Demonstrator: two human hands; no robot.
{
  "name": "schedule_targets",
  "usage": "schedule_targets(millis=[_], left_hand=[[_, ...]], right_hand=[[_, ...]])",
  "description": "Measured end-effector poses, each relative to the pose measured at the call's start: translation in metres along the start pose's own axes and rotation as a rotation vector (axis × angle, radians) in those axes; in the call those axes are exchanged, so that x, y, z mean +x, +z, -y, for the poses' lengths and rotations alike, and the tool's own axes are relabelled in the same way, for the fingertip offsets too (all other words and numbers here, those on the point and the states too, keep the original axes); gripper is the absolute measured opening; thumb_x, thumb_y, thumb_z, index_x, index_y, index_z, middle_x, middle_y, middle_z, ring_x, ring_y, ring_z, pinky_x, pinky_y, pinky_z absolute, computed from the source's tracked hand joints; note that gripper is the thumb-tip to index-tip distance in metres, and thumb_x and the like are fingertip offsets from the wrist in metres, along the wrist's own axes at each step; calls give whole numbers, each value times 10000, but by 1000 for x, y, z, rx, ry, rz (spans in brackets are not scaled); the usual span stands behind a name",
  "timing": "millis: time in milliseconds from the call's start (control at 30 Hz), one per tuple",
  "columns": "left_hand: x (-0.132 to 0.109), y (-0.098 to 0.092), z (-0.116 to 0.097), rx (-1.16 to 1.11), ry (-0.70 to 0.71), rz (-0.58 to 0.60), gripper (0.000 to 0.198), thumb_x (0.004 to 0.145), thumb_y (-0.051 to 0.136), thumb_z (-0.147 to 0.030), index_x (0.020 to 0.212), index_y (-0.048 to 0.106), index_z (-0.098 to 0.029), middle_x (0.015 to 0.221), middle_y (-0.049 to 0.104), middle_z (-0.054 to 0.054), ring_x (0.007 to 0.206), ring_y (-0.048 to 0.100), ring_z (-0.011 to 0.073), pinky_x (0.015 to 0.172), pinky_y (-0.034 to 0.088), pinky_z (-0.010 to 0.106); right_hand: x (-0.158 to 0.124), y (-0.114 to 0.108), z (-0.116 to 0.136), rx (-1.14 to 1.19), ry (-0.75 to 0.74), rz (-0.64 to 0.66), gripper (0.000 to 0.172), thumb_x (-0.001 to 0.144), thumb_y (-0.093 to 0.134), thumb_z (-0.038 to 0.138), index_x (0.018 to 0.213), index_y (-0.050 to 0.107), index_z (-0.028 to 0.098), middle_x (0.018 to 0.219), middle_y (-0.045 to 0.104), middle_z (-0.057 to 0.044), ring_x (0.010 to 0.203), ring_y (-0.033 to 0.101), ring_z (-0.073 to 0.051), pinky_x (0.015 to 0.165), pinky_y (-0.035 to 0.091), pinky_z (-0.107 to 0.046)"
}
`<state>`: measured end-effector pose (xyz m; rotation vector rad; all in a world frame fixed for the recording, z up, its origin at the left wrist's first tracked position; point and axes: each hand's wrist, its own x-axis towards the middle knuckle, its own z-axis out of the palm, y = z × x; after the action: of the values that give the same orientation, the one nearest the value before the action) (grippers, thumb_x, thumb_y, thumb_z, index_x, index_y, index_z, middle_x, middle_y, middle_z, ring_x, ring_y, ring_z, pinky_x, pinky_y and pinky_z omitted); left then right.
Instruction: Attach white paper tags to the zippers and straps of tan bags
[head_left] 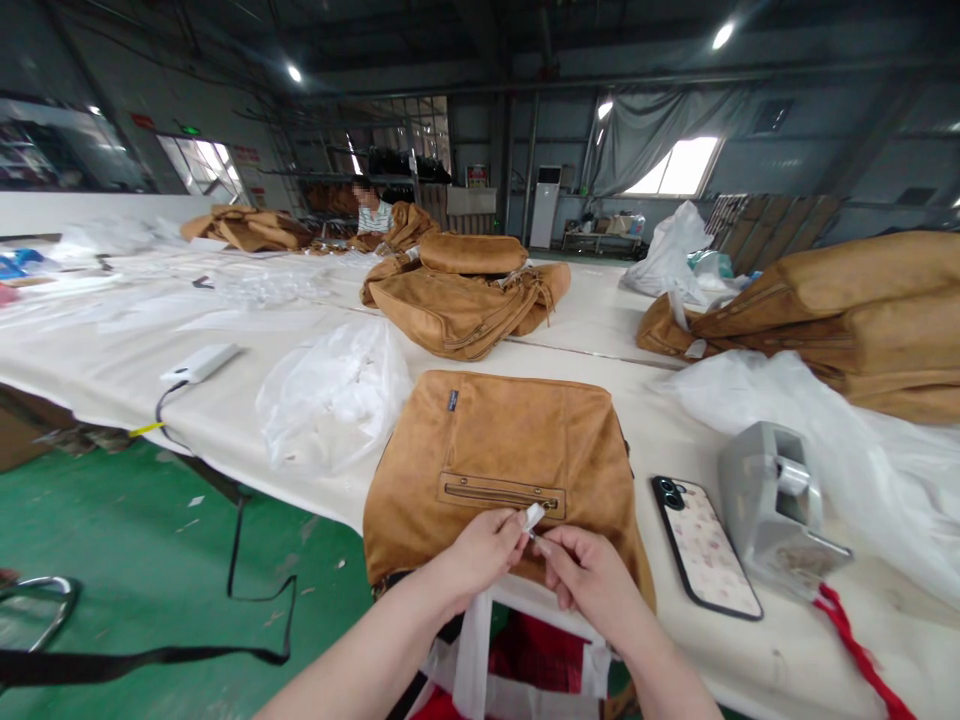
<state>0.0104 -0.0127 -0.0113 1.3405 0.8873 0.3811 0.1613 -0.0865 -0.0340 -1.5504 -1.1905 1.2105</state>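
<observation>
A tan suede bag lies flat on the white table in front of me, its zip pocket facing up. My left hand pinches a small white piece, perhaps tape or a tag, just below the zip's right end. My right hand is closed in a pinch right beside it, fingertips touching the same small piece. Both hands rest over the bag's near edge.
A phone lies face down right of the bag, next to a grey tape dispenser. Clear plastic bags lie left and right. More tan bags are piled behind and at right. A person sits far back.
</observation>
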Motion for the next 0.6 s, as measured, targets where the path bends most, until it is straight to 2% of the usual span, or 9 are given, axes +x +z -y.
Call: schedule_targets(millis=[100,200,300,367,433,600], left_hand=[[-3,-4,-3,-203,-151,140,378,866,450,-535,688,419,-203,493,212,-121,417,101,65,423,87,218],[-7,-6,-2,-346,-267,293,343,890,458,-480,696,410,-201,489,199,-123,394,86,56,391,110,183],[-10,-4,6,-622,-383,434,337,957,385,-387,683,390,-190,490,186,-117,382,62,47,362,114,140],[-10,-1,12,-843,-453,482,379,978,367,-391,664,387,-180,490,162,-117,375,48,36,346,103,117],[-11,2,16,-924,-480,460,414,978,374,-417,643,390,-174,487,142,-118,367,47,29,339,99,108],[-12,9,13,-690,-357,244,405,922,456,-449,622,435,-177,457,170,-118,385,51,43,366,89,150]], right_hand=[[0,-5,-1,71,12,96,285,856,537,441,812,620,172,582,572,44,397,464,-68,393,318,-179],[2,-5,0,65,6,129,284,859,524,431,777,606,172,583,561,46,394,454,-64,395,327,-180],[5,-1,8,-20,-20,130,232,856,486,325,700,575,178,546,534,56,390,440,-60,392,331,-173],[9,2,14,-75,-27,135,197,828,465,235,661,558,185,501,506,67,389,441,-61,393,337,-162],[15,3,18,-102,-7,154,181,794,462,182,645,565,187,465,501,70,385,462,-68,391,353,-156],[27,4,22,-148,87,148,242,775,496,220,542,551,183,414,536,33,345,517,-102,335,364,-171]])
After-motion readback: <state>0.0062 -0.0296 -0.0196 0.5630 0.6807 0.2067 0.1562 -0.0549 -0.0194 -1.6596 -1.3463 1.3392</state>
